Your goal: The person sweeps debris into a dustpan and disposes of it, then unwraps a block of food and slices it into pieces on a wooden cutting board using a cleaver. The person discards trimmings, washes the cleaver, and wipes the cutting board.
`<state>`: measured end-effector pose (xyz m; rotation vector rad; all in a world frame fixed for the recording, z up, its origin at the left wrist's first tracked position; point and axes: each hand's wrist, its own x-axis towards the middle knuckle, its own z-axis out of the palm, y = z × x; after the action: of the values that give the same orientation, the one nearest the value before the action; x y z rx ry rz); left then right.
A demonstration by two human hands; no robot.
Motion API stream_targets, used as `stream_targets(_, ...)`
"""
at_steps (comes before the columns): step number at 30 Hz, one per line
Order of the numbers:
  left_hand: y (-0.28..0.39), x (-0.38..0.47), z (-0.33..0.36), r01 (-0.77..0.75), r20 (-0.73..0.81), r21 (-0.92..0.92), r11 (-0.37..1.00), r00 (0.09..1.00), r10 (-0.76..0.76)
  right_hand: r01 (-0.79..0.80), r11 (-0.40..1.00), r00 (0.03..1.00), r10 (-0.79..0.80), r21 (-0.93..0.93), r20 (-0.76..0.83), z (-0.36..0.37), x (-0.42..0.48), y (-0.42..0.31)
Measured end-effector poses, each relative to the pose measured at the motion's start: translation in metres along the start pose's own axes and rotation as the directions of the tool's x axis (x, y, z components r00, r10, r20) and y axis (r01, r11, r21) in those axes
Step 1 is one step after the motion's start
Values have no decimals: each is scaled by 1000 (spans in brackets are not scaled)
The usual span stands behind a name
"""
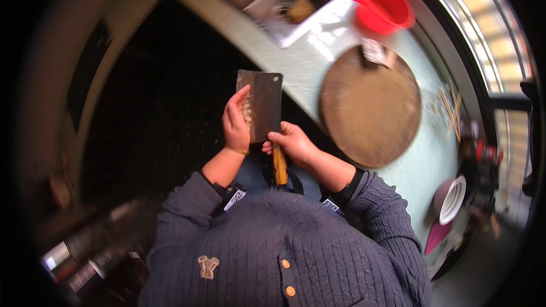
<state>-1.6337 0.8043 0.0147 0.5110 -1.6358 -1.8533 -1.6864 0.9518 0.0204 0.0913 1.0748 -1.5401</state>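
Observation:
A cleaver (266,102) with a dark, broad blade and a wooden handle is held up in front of my body, its blade pointing away from me. My right hand (294,143) grips it where the handle meets the blade. Small pale pieces of food (247,113) cling along the blade's left side. Against that side lies my left hand (236,121), fingers extended and close together; whether it presses on the blade or the pieces I cannot tell. To the right, a round wooden chopping board (371,106) rests on the pale green counter (298,68).
Beyond the board stands a red plastic dipper (384,6). A small dark item with a pale label (373,51) sits on the board's far edge. Chopsticks (450,111) and a white-and-pink bowl (451,200) are at the right, near the window. A sink (292,40) lies at the top.

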Motion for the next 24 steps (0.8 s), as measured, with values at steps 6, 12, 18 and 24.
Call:
stream_targets(6,68,-49,-184,-152,-494,-225,963,869,22,-202,940,949,257,-276,182,151,48,57)
stream_targets(12,137,-153,-469,-362,-777,-335,870,628,-37,-334,789,830,506,-516,235,371,116,203)
stream_targets(18,172,-275,-665,-554,-944,-278,784,310,-116,-356,558,633,734,-750,245,526,156,304)
stream_targets(24,180,-358,-737,-662,-924,-178,728,-142,-355,-325,337,482,863,-884,151,612,178,356)
